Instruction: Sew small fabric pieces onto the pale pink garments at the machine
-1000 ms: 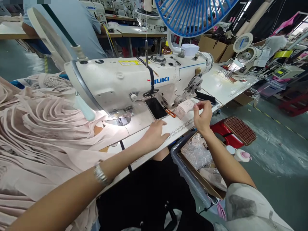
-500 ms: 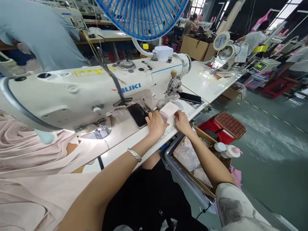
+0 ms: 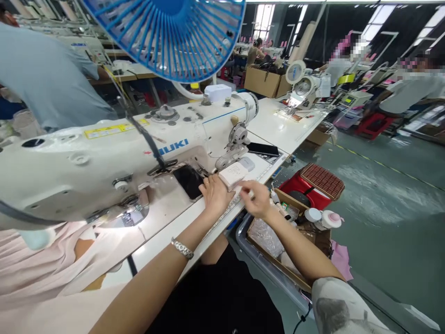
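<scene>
Off-white, printed rectangular slips in a stack [image 3: 233, 174] lie on the white sewing table [image 3: 162, 237], beside the white JUKI sewing machine [image 3: 100, 157]. The left hand [image 3: 216, 194] rests against their left side; the right hand [image 3: 256, 198] curls narrowly by the near corner. Whether either grips a slip, I cannot tell.

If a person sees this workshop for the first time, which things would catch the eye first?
Probably the big blue fan at the top, above the white sewing machine spanning the left half. Near the centre, the left hand and right hand are close to a pale printed stack. Pale pink fabric fills the lower left.
</scene>
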### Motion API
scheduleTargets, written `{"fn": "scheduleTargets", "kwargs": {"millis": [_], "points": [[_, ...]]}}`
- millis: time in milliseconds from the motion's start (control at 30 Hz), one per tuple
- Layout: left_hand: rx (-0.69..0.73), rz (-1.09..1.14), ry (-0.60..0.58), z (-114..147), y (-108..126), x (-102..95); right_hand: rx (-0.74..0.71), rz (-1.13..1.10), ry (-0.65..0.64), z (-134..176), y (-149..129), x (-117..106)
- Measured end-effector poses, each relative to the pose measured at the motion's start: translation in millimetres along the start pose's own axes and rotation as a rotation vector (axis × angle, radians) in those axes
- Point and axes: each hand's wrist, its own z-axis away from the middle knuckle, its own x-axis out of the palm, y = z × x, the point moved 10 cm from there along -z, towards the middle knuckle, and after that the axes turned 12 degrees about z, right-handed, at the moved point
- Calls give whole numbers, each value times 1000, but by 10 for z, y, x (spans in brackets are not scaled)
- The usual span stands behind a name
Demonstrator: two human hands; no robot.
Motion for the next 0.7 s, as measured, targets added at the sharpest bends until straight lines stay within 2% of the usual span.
{"fn": "scheduleTargets", "kwargs": {"millis": [67, 167, 300, 433, 567, 633, 700], "points": [[-3, -3, 7, -10, 6, 2, -54, 75, -120, -42, -151, 170], [8, 2, 23, -1, 73, -7, 7, 224, -124, -195, -120, 243], [33, -13, 36, 66, 194, 6, 45, 214, -168, -366, -3, 289], [44, -44, 60, 79, 246, 36, 79, 190, -210, -438, 48, 294], [52, -55, 45, 96, 262, 16, 77, 260, -232, -471, -27, 229], [118, -98, 10, 202, 286, -48, 64, 334, -234, -504, -76, 156], [246, -166, -41, 403, 277, -157, 37, 399, -247, -549, -128, 91]]}}
